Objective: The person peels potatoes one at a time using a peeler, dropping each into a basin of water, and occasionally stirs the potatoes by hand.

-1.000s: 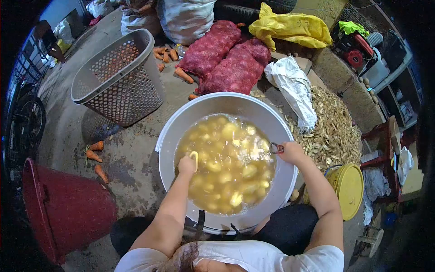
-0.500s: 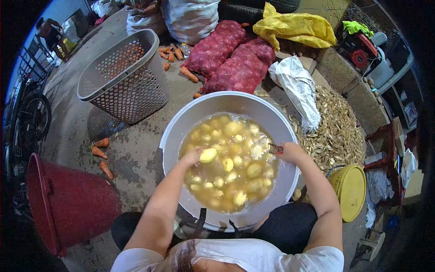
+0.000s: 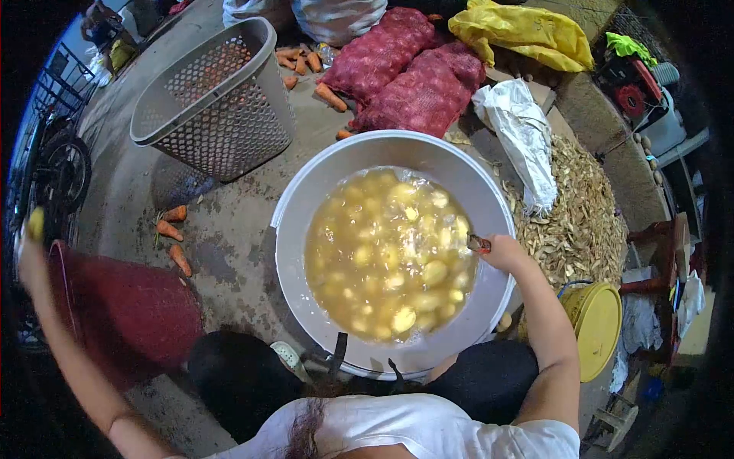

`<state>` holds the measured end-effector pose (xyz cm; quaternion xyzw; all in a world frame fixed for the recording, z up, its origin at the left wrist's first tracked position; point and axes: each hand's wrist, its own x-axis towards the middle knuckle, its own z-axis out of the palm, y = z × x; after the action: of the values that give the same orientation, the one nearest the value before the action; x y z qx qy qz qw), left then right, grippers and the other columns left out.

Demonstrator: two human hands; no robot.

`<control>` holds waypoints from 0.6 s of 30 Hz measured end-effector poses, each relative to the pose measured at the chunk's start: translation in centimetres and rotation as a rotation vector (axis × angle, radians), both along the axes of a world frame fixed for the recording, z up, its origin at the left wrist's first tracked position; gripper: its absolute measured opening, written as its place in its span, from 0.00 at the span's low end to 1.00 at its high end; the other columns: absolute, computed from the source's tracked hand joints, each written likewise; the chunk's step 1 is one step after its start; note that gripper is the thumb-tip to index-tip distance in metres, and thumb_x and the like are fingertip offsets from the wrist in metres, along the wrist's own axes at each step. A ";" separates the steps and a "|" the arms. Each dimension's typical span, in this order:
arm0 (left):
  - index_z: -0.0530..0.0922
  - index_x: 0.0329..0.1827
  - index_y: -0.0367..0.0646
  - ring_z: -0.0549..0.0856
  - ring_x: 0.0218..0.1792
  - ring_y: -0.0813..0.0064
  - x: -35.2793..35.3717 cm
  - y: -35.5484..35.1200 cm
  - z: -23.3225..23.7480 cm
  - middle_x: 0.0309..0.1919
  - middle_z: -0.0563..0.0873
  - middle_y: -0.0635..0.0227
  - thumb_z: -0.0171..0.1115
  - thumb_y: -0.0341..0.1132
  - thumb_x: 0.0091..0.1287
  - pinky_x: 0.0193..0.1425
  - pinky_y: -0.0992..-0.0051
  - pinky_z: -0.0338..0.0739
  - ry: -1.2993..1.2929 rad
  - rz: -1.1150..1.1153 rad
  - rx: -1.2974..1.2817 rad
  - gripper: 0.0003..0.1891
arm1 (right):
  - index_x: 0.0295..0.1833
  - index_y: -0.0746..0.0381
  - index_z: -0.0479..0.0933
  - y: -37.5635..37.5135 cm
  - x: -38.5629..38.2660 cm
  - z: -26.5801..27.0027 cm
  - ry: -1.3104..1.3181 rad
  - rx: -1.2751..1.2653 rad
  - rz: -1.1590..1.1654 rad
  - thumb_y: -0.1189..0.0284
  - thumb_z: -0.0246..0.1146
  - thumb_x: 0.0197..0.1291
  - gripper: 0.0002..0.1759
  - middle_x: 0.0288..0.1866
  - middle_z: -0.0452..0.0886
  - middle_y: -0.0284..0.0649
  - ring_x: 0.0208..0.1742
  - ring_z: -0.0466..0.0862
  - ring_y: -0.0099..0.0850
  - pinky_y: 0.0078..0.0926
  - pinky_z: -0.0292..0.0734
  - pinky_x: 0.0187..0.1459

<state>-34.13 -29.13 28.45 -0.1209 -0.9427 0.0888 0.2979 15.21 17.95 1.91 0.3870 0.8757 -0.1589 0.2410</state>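
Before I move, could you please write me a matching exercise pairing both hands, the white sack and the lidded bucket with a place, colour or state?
1. Left hand
2. Right hand
3. White sack
4. Lidded bucket

A. Yellow
B. Beside the heap of peelings
C. Raised near the dark red tub
D. Grip on a red-handled tool

Pairs: 1-C, 2-D, 3-B, 4-A

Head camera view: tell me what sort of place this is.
Likely a garage or yard used for preparing vegetables: a tub holds peeled potatoes, red mesh sacks lie beyond it, and what looks like a motorcycle stands at the left.
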 end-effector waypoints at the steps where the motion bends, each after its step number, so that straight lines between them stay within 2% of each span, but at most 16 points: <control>1: 0.71 0.56 0.48 0.78 0.47 0.56 0.1 0.0 0.0 0.48 0.78 0.55 0.46 0.38 0.64 0.48 0.63 0.71 0.001 0.005 -0.019 0.18 | 0.43 0.58 0.77 0.0 0.0 -0.5 -0.003 -0.001 -0.014 0.61 0.60 0.48 0.17 0.36 0.80 0.48 0.40 0.79 0.44 0.37 0.74 0.42; 3: 0.71 0.56 0.48 0.78 0.47 0.56 0.3 -0.2 0.1 0.47 0.78 0.55 0.46 0.38 0.64 0.48 0.62 0.71 0.005 0.013 -0.060 0.17 | 0.41 0.60 0.77 -0.2 -0.3 -1.6 -0.006 -0.013 -0.027 0.60 0.59 0.49 0.18 0.35 0.80 0.50 0.39 0.79 0.46 0.39 0.74 0.41; 6: 0.71 0.55 0.48 0.78 0.47 0.56 0.1 0.1 0.2 0.47 0.78 0.55 0.46 0.38 0.64 0.48 0.62 0.71 0.014 0.006 -0.107 0.17 | 0.42 0.58 0.77 -0.2 -0.6 -3.4 -0.041 -0.059 -0.010 0.62 0.60 0.48 0.16 0.35 0.80 0.49 0.39 0.79 0.45 0.39 0.73 0.42; 8: 0.71 0.55 0.48 0.78 0.47 0.56 -0.6 -0.1 0.0 0.47 0.78 0.54 0.46 0.38 0.64 0.48 0.62 0.71 0.015 -0.003 -0.130 0.17 | 0.43 0.56 0.77 -0.4 -0.9 -3.7 -0.051 -0.072 0.080 0.59 0.60 0.47 0.18 0.35 0.81 0.46 0.40 0.80 0.43 0.38 0.74 0.42; 13: 0.71 0.55 0.48 0.78 0.47 0.56 0.0 2.1 -0.5 0.47 0.78 0.54 0.45 0.37 0.64 0.48 0.61 0.72 0.017 -0.018 -0.186 0.17 | 0.42 0.57 0.77 -0.9 -0.8 -2.8 -0.045 -0.050 0.074 0.57 0.61 0.47 0.19 0.36 0.81 0.45 0.40 0.80 0.43 0.38 0.74 0.42; 15: 0.71 0.55 0.48 0.79 0.47 0.56 -4.5 -1.8 -1.1 0.47 0.78 0.54 0.45 0.37 0.64 0.47 0.61 0.72 0.013 -0.028 -0.202 0.17 | 0.42 0.58 0.77 -0.9 -0.3 -1.9 -0.030 -0.048 0.070 0.57 0.62 0.47 0.19 0.36 0.81 0.45 0.40 0.80 0.43 0.37 0.74 0.42; 18: 0.71 0.54 0.48 0.79 0.47 0.56 -3.8 -0.5 -0.8 0.47 0.78 0.54 0.44 0.37 0.64 0.47 0.61 0.72 0.024 -0.029 -0.244 0.17 | 0.41 0.59 0.76 -1.2 -0.5 -0.7 -0.044 -0.074 0.006 0.58 0.62 0.47 0.19 0.36 0.81 0.45 0.40 0.80 0.42 0.37 0.74 0.42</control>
<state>-37.95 -29.62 27.62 -0.1688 -0.9195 0.1999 0.2933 14.74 16.79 1.21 0.3787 0.8648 -0.1821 0.2749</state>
